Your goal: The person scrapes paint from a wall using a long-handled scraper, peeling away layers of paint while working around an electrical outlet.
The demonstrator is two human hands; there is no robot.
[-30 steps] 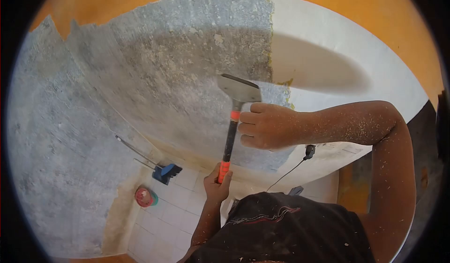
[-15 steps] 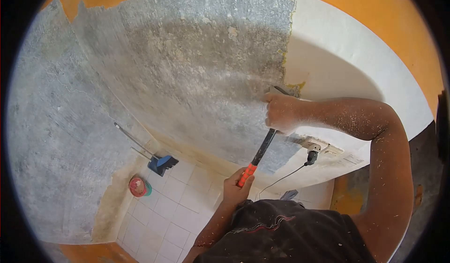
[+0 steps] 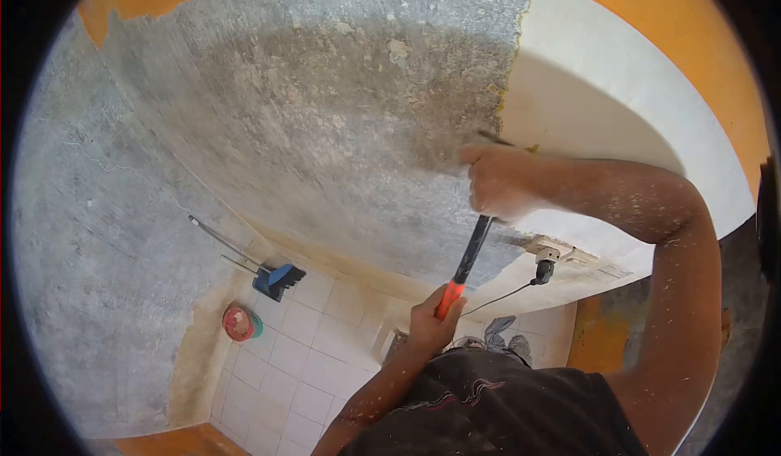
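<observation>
A long tool with a black shaft (image 3: pixel 473 248) and an orange-red grip slants up toward the wall. My left hand (image 3: pixel 434 319) is closed around the orange-red grip at its lower end. Higher up, my right hand (image 3: pixel 500 183) is closed on the tool near its head, slightly blurred. The dark edge of the head (image 3: pixel 494 138) shows just above my knuckles, close to the wall; whether it touches cannot be made out. Around it the wall is rough bare grey (image 3: pixel 342 122), bordering smooth white paint (image 3: pixel 586 106). Pale flecks dot both arms.
A socket with a black plug (image 3: pixel 543 270) and cable sits low on the wall, below my right forearm. On the tiled floor (image 3: pixel 301 366) are a blue dustpan (image 3: pixel 277 281) with a long handle and a red and green bucket (image 3: pixel 241 323) in the corner.
Both hands and the tool have shifted slightly right in the view. The tool's head shows at a different angle. The view has moved a little, and more of the feet shows below.
</observation>
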